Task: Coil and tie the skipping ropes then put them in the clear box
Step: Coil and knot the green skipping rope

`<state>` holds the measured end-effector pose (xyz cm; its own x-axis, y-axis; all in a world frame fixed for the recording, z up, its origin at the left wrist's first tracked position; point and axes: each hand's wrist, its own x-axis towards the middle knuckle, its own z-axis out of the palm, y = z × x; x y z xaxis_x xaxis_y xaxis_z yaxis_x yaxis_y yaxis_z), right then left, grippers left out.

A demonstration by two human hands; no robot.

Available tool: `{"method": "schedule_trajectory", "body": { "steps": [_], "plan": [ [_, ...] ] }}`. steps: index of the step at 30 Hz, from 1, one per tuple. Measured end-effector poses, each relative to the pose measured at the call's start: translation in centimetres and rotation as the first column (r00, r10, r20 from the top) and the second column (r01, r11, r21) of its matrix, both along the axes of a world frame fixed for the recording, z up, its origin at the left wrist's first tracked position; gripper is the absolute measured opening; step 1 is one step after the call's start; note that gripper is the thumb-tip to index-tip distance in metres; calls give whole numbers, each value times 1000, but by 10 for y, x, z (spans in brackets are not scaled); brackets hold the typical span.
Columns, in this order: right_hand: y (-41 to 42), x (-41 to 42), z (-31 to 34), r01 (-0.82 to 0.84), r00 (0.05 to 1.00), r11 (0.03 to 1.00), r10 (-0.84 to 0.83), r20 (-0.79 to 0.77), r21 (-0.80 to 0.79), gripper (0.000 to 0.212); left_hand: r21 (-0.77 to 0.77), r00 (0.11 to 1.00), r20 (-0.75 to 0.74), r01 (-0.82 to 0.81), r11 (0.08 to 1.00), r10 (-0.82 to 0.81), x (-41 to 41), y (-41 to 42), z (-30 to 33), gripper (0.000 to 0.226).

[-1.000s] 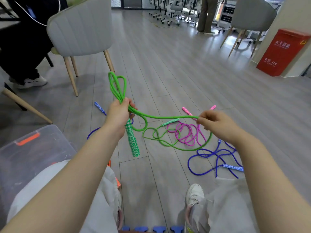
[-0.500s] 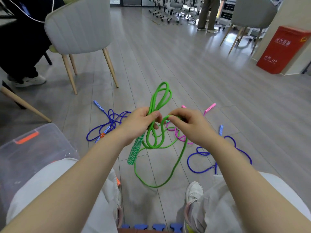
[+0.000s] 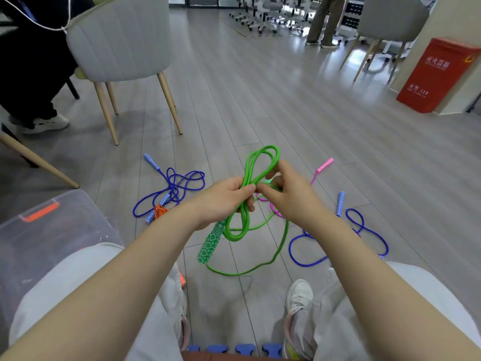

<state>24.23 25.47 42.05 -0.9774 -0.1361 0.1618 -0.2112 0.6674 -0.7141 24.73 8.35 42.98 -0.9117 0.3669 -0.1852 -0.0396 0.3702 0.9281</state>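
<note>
Mostly hidden — pink rope [image 3: 316, 175] behind right hand [image 3: 289, 201]; both it, left hand [image 3: 223, 199] grip green rope [image 3: 257, 165].

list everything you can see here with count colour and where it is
green rope: 1, green, held up in both hands, its tail on the floor
blue ropes: 2, blue, floor left and right
pink rope: 1, pink, floor behind the hands
orange rope: 1, orange, floor by the left blue rope
clear box: 1, clear with an orange latch, lower left
chairs: 2, grey, far left and far right
red bin: 1, red, right
left hand: grips the coil
right hand: pinches the coil
</note>
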Motion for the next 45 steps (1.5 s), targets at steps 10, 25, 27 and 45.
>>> {"method": "schedule_trajectory", "body": {
  "steps": [10, 25, 27, 45],
  "plan": [
    [30, -3, 23, -23, 960, 953, 106, 261, -303, 10, 342, 922, -27, -355, 870, 387, -21, -19, 14, 27],
    [1, 4, 17, -27, 995, 918, 62, 76, -395, 18, 326, 926, 119, -378, 866, 359, -17, -7, 5, 17],
    [-3, 3, 15, -30, 998, 943, 47, 46, -330, 27, 304, 939, 117, -343, 889, 322, -13, -1, 5, 16],
    [-8, 4, 12, -177, 962, 958, 217, 168, -226, 11, 91, 915, -121, -377, 922, 386, -12, -2, 0, 21]
  ]
}}
